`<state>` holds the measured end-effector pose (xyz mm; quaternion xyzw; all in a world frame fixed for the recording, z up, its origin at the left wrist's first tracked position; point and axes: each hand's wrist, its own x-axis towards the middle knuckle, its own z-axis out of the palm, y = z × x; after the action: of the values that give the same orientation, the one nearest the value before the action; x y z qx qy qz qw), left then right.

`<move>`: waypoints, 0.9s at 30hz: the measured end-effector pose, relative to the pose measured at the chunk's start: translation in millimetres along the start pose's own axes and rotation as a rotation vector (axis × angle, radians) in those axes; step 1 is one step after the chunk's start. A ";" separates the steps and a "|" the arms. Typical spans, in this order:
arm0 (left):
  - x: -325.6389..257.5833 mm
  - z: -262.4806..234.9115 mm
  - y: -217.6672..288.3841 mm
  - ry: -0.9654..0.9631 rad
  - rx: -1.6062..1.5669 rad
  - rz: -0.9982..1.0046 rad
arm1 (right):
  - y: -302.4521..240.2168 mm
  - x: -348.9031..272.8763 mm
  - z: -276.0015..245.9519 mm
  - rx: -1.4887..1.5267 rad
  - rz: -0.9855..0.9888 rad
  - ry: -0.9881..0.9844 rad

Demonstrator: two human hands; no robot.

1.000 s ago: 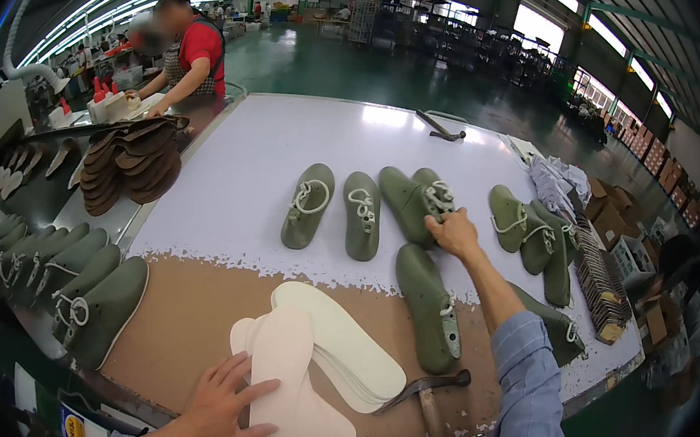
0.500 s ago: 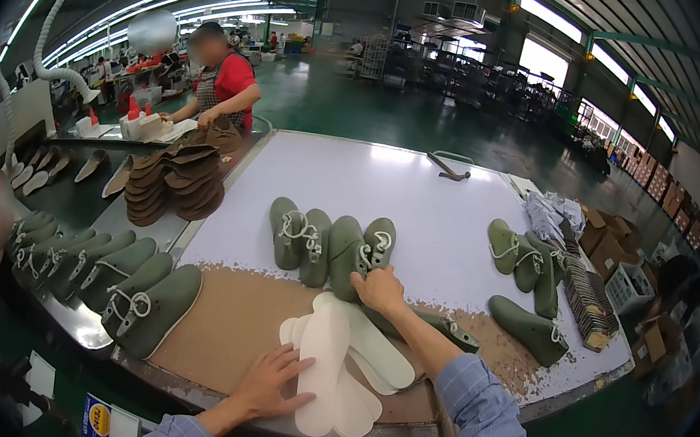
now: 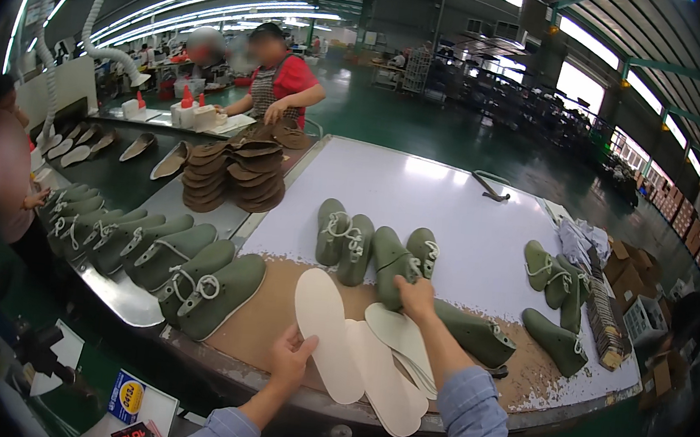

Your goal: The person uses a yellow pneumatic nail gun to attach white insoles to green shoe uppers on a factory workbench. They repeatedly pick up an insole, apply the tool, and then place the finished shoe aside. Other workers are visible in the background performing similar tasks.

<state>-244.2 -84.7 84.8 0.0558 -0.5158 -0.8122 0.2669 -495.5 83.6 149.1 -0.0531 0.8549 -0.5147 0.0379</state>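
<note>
Between the thumb and fingers of my left hand (image 3: 293,356) is a cream insole (image 3: 328,327), tilted up at the left side of a small pile of insoles (image 3: 380,375). My right hand (image 3: 415,299) is closed on the toe end of a green shoe last (image 3: 387,256), whose heel end points away from me. White cord joins it to a second last (image 3: 422,250). Another corded pair of green lasts (image 3: 354,249) stands just left of it. One more last (image 3: 474,332) lies on its side by my right wrist.
Green lasts (image 3: 222,295) line the left edge, beside stacked brown uppers (image 3: 209,178). More lasts (image 3: 555,341) and a row of thin pieces (image 3: 604,318) sit at the right. A hammer (image 3: 494,191) lies at the far edge. Across the table, a co-worker (image 3: 283,88) handles brown uppers.
My left hand has lifted one insole off the pile and tilted it up. My right hand stays on the same last. The view has turned left, so everything sits further right.
</note>
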 end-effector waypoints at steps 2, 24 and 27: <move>-1.3 -1.3 -1.2 0.076 0.000 -0.057 | -1.0 -10.2 -17.6 0.593 0.214 -0.185; -225.8 -10.3 55.9 0.176 -0.700 -0.428 | 24.3 -429.5 -4.7 0.687 0.062 -0.772; -266.2 -26.4 38.9 0.147 -0.473 -0.507 | 46.3 -447.3 -7.5 0.732 0.179 -0.841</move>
<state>6.7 12.0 57.3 0.1770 -0.2627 -0.9433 0.0987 -55.2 169.8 116.2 -0.1643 0.5332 -0.7069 0.4347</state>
